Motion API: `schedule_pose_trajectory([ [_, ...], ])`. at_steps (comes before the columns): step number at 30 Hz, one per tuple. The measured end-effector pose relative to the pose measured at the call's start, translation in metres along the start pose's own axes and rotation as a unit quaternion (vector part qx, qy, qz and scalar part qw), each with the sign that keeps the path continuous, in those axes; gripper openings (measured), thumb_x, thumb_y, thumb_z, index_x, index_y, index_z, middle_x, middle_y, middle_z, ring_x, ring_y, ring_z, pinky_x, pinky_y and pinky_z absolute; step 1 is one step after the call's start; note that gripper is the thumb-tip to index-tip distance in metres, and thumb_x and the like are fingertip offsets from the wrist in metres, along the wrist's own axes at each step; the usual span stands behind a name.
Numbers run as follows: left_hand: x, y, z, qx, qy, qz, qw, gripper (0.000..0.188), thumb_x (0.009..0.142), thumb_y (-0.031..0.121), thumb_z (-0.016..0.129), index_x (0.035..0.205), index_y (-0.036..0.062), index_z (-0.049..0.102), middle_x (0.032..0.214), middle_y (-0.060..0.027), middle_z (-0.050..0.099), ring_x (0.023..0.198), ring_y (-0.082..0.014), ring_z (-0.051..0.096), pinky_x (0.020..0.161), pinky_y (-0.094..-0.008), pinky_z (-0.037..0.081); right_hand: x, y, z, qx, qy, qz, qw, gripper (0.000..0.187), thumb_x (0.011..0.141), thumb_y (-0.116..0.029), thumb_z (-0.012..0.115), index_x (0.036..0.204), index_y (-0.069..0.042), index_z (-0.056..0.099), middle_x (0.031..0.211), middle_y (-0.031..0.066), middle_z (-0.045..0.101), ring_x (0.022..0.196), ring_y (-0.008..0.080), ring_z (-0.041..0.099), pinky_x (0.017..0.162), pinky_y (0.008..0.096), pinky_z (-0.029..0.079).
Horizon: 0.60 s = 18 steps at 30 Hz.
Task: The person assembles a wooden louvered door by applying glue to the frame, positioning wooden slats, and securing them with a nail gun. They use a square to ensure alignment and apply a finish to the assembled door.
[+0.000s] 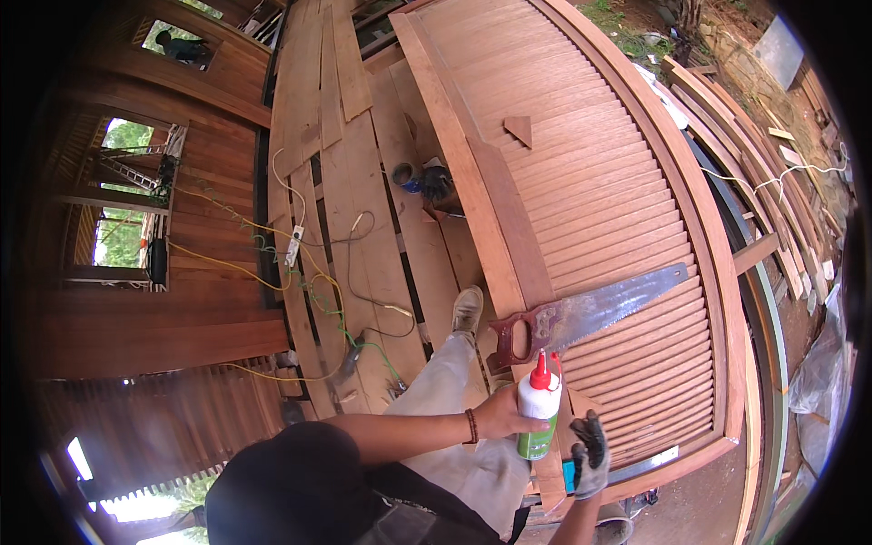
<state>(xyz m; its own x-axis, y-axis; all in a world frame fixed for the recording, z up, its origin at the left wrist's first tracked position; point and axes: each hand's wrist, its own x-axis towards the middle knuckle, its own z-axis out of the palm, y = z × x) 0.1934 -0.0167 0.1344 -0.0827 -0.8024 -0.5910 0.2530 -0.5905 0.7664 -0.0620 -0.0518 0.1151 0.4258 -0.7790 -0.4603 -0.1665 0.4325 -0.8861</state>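
My left hand (504, 415), bare with a dark bracelet at the wrist, is wrapped round a white glue bottle (540, 409). The bottle stands upright, with a green label, a red nozzle and a small red cap hanging at its side. To its right, my right hand (590, 454) wears a grey and black glove; its fingers are bent and apart, with nothing seen in them. Just beyond the bottle a handsaw (599, 309) with a brown handle lies across a slatted wooden louvre panel (590, 200). A small wood offcut (519, 130) rests farther up the slats.
On the plank floor (363, 218) to the left lie tangled cords and a white power strip (294, 245). A blue can (406, 177) stands beside the panel's frame. Long timber (754, 154) is stacked at the right, near plastic sheeting (817, 354). A plank wall (218, 227) rises at left.
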Motion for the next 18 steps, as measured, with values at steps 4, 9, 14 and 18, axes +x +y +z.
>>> schedule_pose_trajectory([
  [4,0.004,0.016,-0.047,-0.197,0.033,-0.003,0.98,0.055,0.081,0.019,0.079,0.126,0.0027,0.053,0.115,-0.0054,0.063,0.11,-0.0165,0.06,0.098,-0.035,0.047,0.015,0.002,0.096,0.108,0.012,-0.046,0.993,0.1,0.078,-0.054,0.076,0.146,0.006,0.033,0.142,0.0207,0.046,0.132,0.0299,0.045,0.11,0.0408,0.035],
  [9,0.007,0.063,-0.112,-0.178,0.049,0.056,0.981,0.056,0.08,0.021,0.08,0.125,0.0027,0.053,0.114,-0.0056,0.063,0.107,-0.0173,0.061,0.096,-0.0335,0.048,0.06,-0.039,0.151,-0.103,0.038,-0.079,0.991,0.101,0.065,-0.043,0.089,0.139,0.004,0.04,0.134,0.0227,0.051,0.126,0.0369,0.049,0.106,0.0446,0.039],
  [14,0.005,0.135,-0.172,0.16,0.095,0.166,0.968,0.067,0.072,0.033,0.087,0.123,0.0029,0.057,0.113,-0.0121,0.067,0.104,-0.0223,0.065,0.093,-0.0344,0.05,0.159,-0.089,0.214,-0.34,-0.056,-0.234,0.909,0.079,0.062,-0.032,0.085,0.125,0.0,0.051,0.114,0.0196,0.062,0.104,0.037,0.062,0.09,0.0446,0.049],
  [18,0.007,0.149,-0.229,0.209,0.087,0.18,0.957,0.075,0.073,0.035,0.085,0.132,0.0042,0.05,0.122,-0.0132,0.062,0.112,-0.0282,0.062,0.096,-0.0371,0.049,0.208,-0.018,0.275,-0.086,0.022,-0.095,0.991,0.068,0.064,-0.031,0.082,0.12,-0.002,0.055,0.106,0.0169,0.065,0.099,0.0345,0.064,0.088,0.0424,0.05],
])
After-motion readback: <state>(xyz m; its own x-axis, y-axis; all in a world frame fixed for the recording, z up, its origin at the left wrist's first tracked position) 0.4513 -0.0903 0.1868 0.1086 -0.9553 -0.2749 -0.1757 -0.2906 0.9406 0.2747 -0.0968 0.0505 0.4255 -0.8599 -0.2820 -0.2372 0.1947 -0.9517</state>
